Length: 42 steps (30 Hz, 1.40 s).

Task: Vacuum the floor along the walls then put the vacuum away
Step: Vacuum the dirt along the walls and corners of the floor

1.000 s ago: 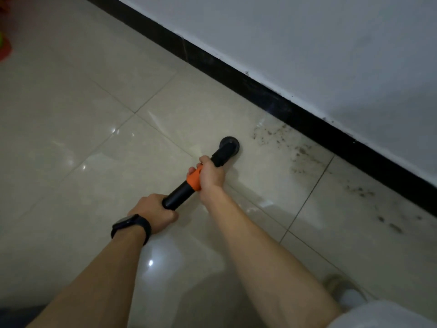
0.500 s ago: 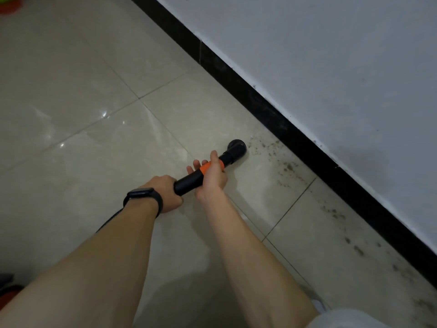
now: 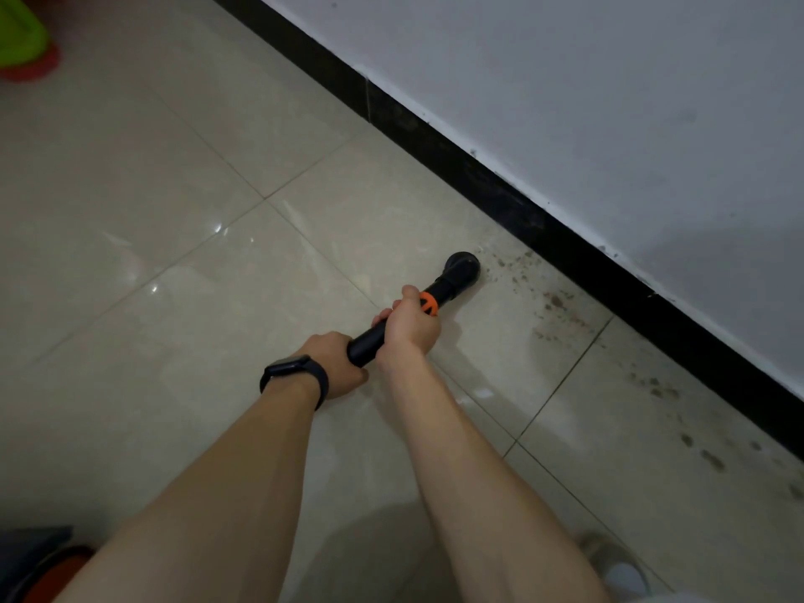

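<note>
- Left grip (image 3: 331, 363) is clamped round the rear end of the vacuum wand (image 3: 367, 342). Right grip (image 3: 410, 329) is clamped further forward, its fingers touching the orange collar (image 3: 429, 305).
- Floor (image 3: 174, 298): glossy beige tiles with grout lines running diagonally. There's a wide open stretch to the left of the wand and ahead of it.
- Wall (image 3: 609, 102): pale and plain, running diagonally from top centre to the right edge.
- Baseboard (image 3: 500, 198): black strip where wall meets floor, forming a hard edge along the whole right side. White paint is ragged along its top line.
- Wand slants from the grips down toward the baseboard, with both forearms stretched out behind it.
- Nozzle (image 3: 462, 270): round, black, down on the tile near the baseboard but not touching it. A narrow band of floor shows between them.
- Dirt specks (image 3: 553, 303): dark scatter on the tiles just right of the nozzle, trailing along the baseboard toward the lower right.
- Green and red object (image 3: 21, 34) sits at the top-left corner, well apart from the wand.
- Dark and orange shape (image 3: 39, 559) at the bottom-left edge is cut off, so I can't tell what it is.
- Shoe (image 3: 618, 563) is on the floor at bottom right.
- Black wristband (image 3: 300, 375) is on the left wrist.
</note>
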Available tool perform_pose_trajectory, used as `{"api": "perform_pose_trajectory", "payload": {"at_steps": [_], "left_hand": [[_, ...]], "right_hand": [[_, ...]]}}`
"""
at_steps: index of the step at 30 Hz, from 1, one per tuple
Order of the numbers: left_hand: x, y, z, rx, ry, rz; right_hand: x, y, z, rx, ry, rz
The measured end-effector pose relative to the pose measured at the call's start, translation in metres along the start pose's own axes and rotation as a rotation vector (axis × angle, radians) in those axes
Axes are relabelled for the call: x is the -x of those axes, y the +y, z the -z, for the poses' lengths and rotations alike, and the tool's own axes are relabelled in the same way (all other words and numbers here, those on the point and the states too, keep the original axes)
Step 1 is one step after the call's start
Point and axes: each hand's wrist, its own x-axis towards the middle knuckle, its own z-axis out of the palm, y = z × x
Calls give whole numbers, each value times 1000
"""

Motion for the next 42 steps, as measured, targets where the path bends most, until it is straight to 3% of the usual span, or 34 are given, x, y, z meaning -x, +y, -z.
{"api": "perform_pose_trajectory", "payload": {"at_steps": [13, 21, 27, 31, 33, 37, 42], "left_hand": [[-20, 35, -1, 100, 4, 2], [-29, 61, 7, 76, 40, -51], [-32, 72, 20, 21, 26, -60], [-29, 90, 34, 38, 29, -73], [-26, 98, 39, 44, 21, -75], [-15, 106, 49, 28, 18, -77], [-10, 106, 60, 48, 15, -80]], "right_hand": [[-30, -33, -3, 67, 22, 35], [-39, -73, 0, 142, -114, -9], [-32, -126, 15, 1033, -318, -5], [-22, -159, 10, 1310, -411, 5], [-21, -159, 11, 1269, -435, 2], [-25, -146, 16, 910, -427, -38], [-24, -140, 4, 716, -380, 22]]}}
